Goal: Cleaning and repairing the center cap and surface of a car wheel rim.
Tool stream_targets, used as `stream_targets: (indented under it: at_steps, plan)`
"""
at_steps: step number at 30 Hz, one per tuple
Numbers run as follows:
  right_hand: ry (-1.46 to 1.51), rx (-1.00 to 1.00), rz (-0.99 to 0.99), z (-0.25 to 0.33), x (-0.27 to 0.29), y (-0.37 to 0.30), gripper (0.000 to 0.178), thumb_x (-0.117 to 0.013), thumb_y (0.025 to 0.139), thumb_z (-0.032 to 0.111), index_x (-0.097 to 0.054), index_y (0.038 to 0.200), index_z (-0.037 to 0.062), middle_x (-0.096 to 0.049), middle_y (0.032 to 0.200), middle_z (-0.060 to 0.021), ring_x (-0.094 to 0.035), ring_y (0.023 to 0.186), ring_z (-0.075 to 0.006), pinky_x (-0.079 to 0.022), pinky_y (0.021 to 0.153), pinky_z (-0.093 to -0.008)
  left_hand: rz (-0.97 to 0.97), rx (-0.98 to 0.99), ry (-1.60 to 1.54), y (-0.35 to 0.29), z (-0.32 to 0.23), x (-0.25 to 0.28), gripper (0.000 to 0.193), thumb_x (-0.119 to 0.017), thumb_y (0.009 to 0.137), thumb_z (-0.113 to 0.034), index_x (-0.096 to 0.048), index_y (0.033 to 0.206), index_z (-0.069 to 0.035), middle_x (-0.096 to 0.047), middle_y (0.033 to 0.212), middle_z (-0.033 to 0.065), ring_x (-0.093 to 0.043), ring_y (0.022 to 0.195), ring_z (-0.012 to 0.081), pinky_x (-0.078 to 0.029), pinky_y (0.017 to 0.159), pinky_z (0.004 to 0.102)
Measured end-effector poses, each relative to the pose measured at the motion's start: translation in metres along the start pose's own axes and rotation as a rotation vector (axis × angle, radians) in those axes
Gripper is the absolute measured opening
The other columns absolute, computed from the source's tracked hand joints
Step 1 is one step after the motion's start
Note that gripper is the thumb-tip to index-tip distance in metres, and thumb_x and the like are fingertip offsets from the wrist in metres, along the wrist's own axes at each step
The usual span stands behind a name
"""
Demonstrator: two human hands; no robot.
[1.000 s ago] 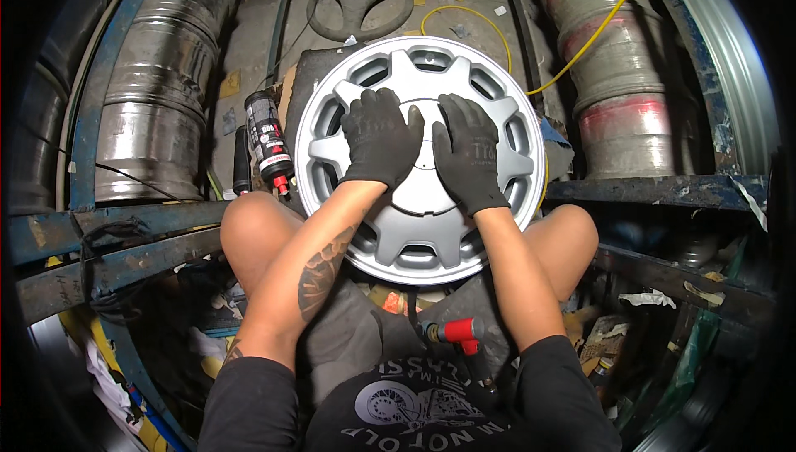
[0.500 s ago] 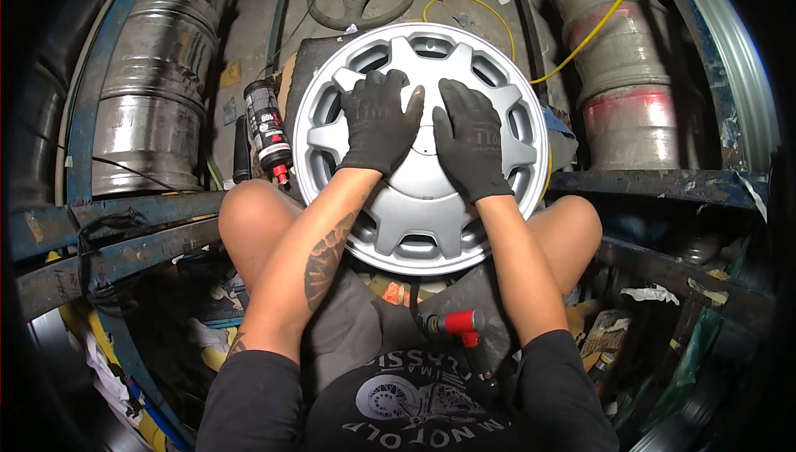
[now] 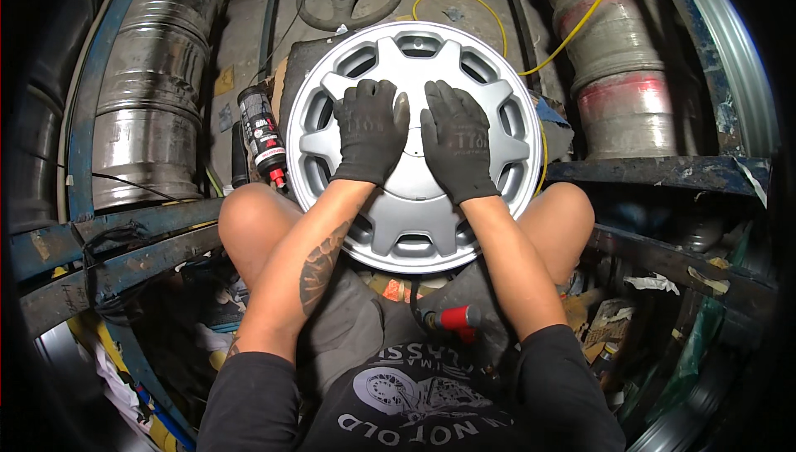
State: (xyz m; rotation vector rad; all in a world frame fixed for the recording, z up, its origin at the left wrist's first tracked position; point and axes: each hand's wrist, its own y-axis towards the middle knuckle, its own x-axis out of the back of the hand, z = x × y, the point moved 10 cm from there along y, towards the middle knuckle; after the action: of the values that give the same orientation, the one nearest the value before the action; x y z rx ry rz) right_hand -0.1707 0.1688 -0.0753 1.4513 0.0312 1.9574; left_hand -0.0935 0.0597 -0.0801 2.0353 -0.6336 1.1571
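Note:
A silver alloy wheel (image 3: 405,240) lies face up in front of me, between my knees, with several slots around its outer part. My left hand (image 3: 371,133), in a black glove, rests palm down on the left of its face. On the right of the centre, my right hand (image 3: 457,138), gloved the same way, also lies flat on the wheel. Both hands have their fingers stretched out toward the far side, with no object between them. The spots under the palms are hidden.
A black bottle with a red cap (image 3: 264,137) lies left of the wheel. Stacked metal wheel rims (image 3: 149,79) line the left, more rims (image 3: 626,112) the right. A steering wheel (image 3: 350,0) and yellow hose (image 3: 572,33) are beyond. A red tool (image 3: 454,318) sits near my lap.
My right hand has straightened, its fingers now pointing away from me and lying closer together. My left hand has shifted slightly, its thumb nearer the palm. The whole view has shifted a little.

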Motion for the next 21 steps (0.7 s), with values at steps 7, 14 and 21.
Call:
stream_targets:
  at_steps: [7,14,21]
  plan:
    - [-0.05,0.026,-0.039,0.006,-0.002,-0.002,0.045,-0.056,0.098,0.023,-0.057,0.139,0.0051,-0.06,0.134,-0.0187,-0.055,0.122,-0.0356,-0.041,0.106,-0.0486,0.011,0.019,0.046,-0.004,-0.002,0.003,0.022,-0.061,0.093,-0.029,-0.065,0.106,-0.011,-0.062,0.104,0.012,-0.057,0.1,0.0342,-0.042,0.086,0.0519]
    - [-0.048,0.042,-0.071,0.008,-0.001,-0.006,0.045,-0.057,0.096,0.019,-0.056,0.138,0.0019,-0.059,0.134,-0.0208,-0.054,0.121,-0.0375,-0.042,0.105,-0.0494,-0.032,0.008,0.032,-0.029,-0.013,0.006,0.051,-0.061,0.093,-0.026,-0.051,0.136,-0.002,-0.052,0.127,0.0212,-0.05,0.114,0.0379,-0.038,0.099,0.0529]
    - [-0.036,-0.014,-0.003,0.006,-0.006,-0.007,0.049,-0.058,0.095,0.02,-0.054,0.141,0.0033,-0.055,0.14,-0.0196,-0.052,0.125,-0.0375,-0.039,0.109,-0.0499,0.113,-0.054,0.114,-0.044,-0.022,-0.018,0.062,-0.052,0.1,-0.026,-0.037,0.153,0.004,-0.037,0.157,0.0249,-0.032,0.149,0.0382,-0.023,0.122,0.0512]
